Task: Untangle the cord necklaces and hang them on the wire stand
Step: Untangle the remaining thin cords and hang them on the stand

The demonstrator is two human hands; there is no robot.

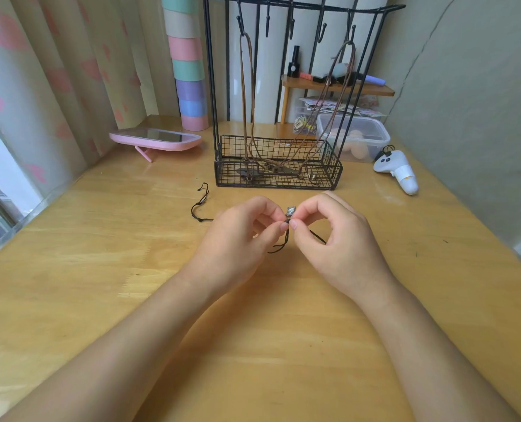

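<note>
Over the middle of the wooden table (101,269), my left hand (241,236) and my right hand (338,236) both pinch a black cord necklace (280,246) just below its small square silver pendant (290,212). Loose cord strands hang under my fingers. The far end of the black cord (200,204) lies curled on the table to the left. Behind stands the black wire stand (277,166) with a row of hooks on top. A brown cord necklace (248,95) hangs from a left hook and a second brown cord necklace (335,95) from a right hook, their pendants in the basket.
A pink tilted mirror (155,138) sits at the back left beside a stack of pastel rings (189,71). A clear plastic box (356,138), a small wooden shelf (338,86) and a white controller (397,170) are at the back right. Curtains hang at the left.
</note>
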